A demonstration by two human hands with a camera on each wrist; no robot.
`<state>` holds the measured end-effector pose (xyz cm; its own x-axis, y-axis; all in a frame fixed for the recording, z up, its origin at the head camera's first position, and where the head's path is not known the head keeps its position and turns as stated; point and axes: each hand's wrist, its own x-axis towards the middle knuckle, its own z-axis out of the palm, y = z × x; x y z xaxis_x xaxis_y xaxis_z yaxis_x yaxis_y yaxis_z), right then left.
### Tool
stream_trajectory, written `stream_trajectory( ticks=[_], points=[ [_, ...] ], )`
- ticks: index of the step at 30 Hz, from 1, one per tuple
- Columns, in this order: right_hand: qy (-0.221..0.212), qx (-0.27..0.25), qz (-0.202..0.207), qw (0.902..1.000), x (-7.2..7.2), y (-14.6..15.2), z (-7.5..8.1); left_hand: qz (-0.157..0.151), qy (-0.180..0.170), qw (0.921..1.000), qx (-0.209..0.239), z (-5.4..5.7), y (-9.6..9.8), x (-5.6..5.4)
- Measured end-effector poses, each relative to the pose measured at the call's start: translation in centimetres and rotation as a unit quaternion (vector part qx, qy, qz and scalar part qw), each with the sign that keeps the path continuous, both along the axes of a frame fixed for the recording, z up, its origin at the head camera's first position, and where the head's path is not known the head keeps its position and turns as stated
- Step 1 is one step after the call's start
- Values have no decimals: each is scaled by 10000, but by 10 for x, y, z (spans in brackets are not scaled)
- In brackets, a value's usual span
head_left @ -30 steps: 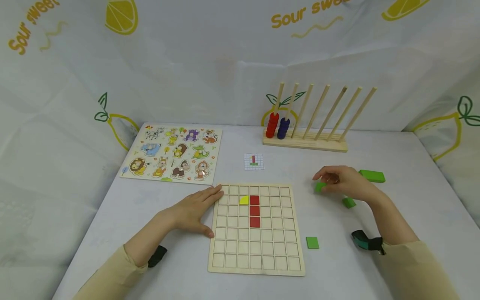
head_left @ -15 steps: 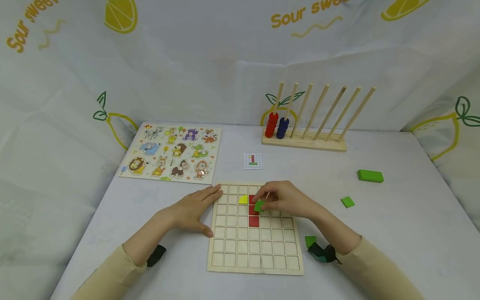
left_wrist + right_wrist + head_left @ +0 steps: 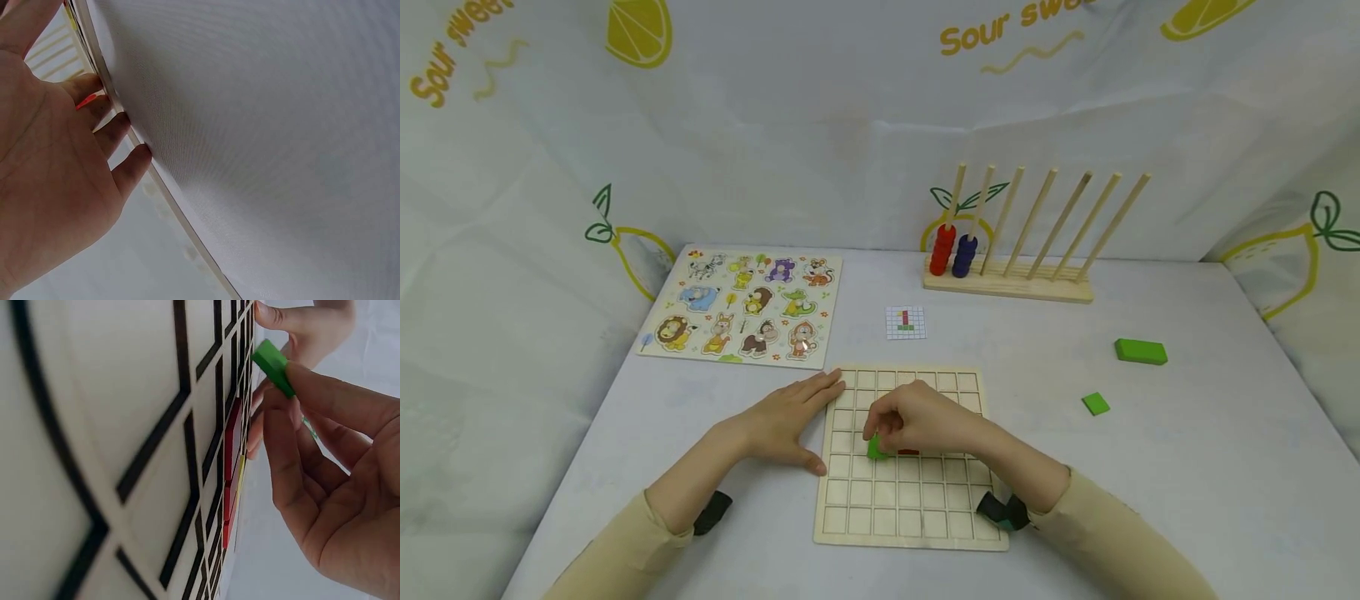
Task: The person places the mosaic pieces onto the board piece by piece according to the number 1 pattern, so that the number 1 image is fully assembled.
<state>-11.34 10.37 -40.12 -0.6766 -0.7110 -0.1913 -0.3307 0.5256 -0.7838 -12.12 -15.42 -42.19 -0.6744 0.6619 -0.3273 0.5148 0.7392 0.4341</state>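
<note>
My right hand (image 3: 919,419) pinches a small green tile (image 3: 876,447) between thumb and fingertips, over the middle of a wooden grid board (image 3: 936,525). In the right wrist view the green tile (image 3: 272,362) is tilted, with one corner toward the board. Part of a red tile (image 3: 908,452) shows below my right hand, which covers the others. Red tiles (image 3: 233,434) and a thin yellow piece (image 3: 242,467) sit on the board in the right wrist view. My left hand (image 3: 782,423) lies at the board's left edge, fingertips and thumb touching the rim.
A green tile (image 3: 1096,404) and a stacked green block (image 3: 1141,352) lie to the right. Behind the board are a small printed pattern card (image 3: 906,323), an animal puzzle (image 3: 700,358) and a peg rack (image 3: 1007,287) with red and blue beads.
My right hand has taken a green tile from the right side and carried it left across the board. My forearm now hides another green tile beside the board. The left hand stays put.
</note>
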Motion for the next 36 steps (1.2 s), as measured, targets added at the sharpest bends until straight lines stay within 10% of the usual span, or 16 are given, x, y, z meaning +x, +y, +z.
stream_trajectory(
  ticks=[36],
  points=[
    [1094, 1064, 405, 9875, 5, -9, -10, 3, 14, 10000, 22, 2, 0, 1]
  ],
)
